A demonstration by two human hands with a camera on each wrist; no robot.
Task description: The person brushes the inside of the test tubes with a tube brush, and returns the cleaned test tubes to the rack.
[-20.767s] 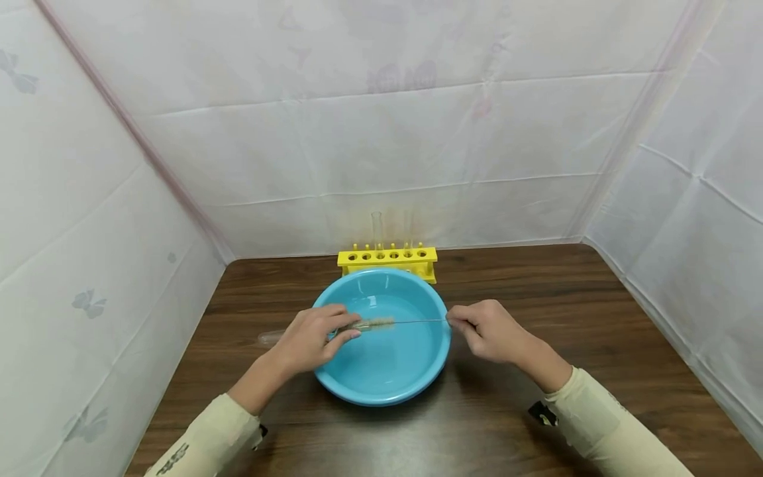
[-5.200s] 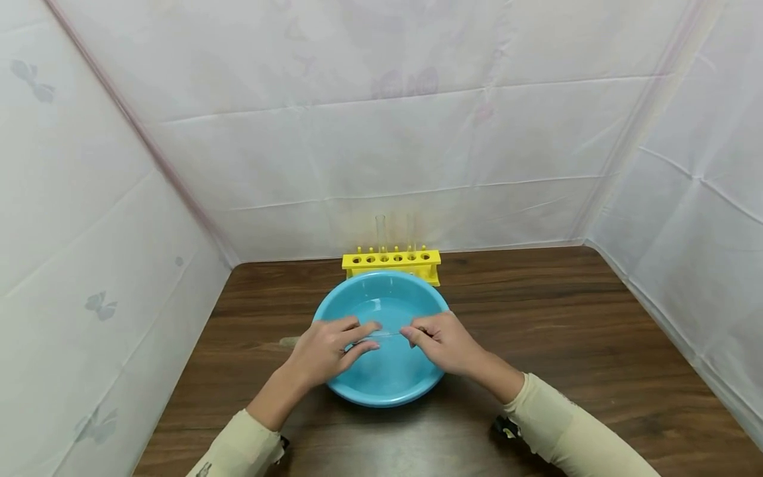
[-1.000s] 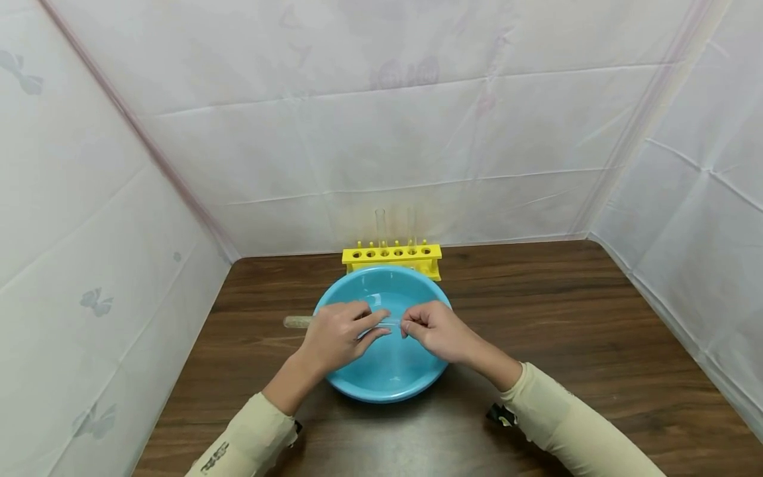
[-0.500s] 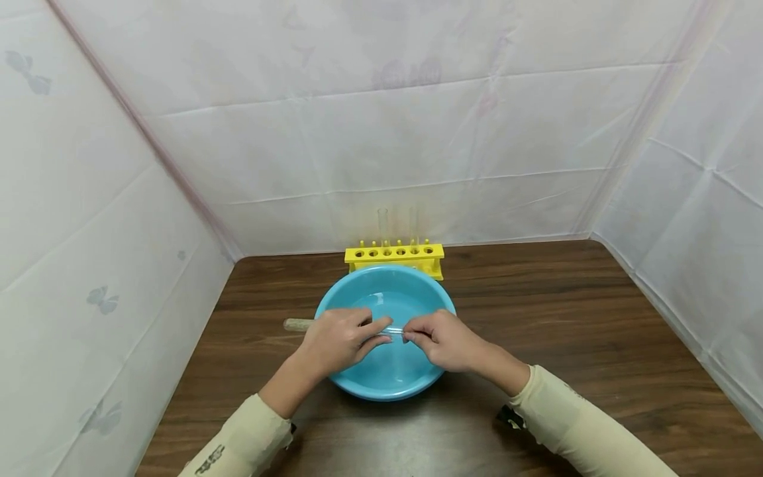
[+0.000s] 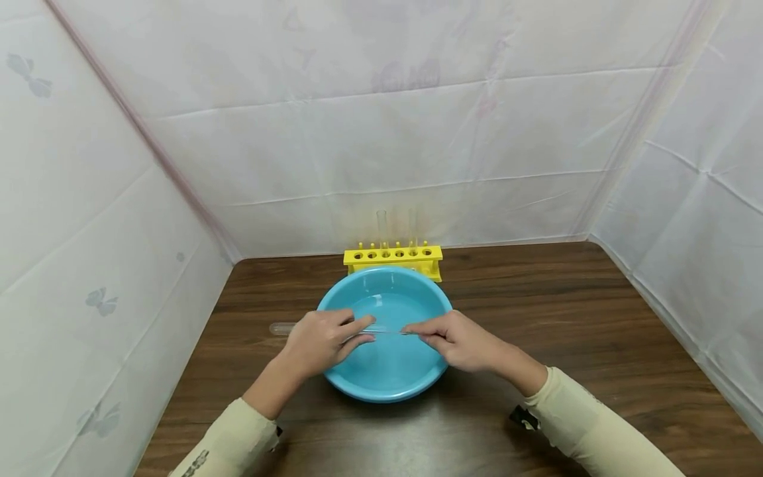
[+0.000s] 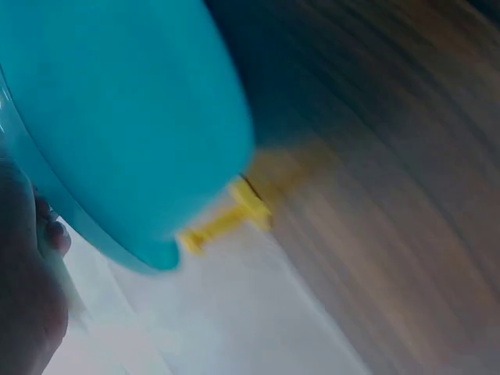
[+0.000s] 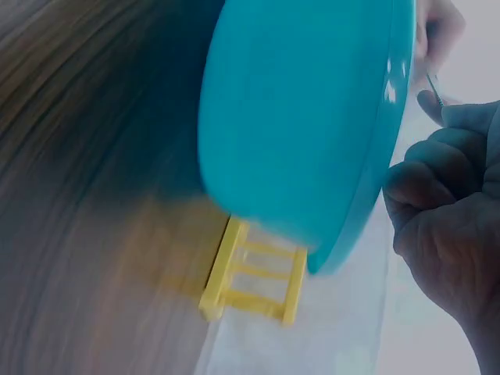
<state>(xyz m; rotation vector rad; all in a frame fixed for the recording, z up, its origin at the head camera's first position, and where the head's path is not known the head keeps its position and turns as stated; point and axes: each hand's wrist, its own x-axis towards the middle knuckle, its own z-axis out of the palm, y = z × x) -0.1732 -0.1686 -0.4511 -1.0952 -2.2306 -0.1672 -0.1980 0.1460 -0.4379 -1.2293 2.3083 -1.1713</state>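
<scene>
My left hand [image 5: 318, 341] grips a clear glass test tube [image 5: 281, 328] lying level above the blue basin [image 5: 384, 399]. The tube's rounded end sticks out left of the hand, past the basin's rim, and looks clear. To the right, my right hand [image 5: 461, 339] pinches the thin wire handle of a test tube brush [image 5: 390, 332], which runs into the tube's mouth. The bristles are hidden behind my left hand. In the right wrist view my right hand [image 7: 453, 195] has its fingers curled beside the basin's rim. Only part of my left hand [image 6: 31, 273] shows in the left wrist view.
A yellow test tube rack [image 5: 393, 253] stands right behind the basin, with two upright glass test tubes [image 5: 382, 228] in it. Water seems to lie in the basin. White sheets [image 5: 417, 146] wall the dark wooden table [image 5: 536, 298] at the back and both sides.
Half a second ago the bristles filled the tube's rounded end; now they have been drawn back from it. My right hand moved right, my left hand and the tube moved left.
</scene>
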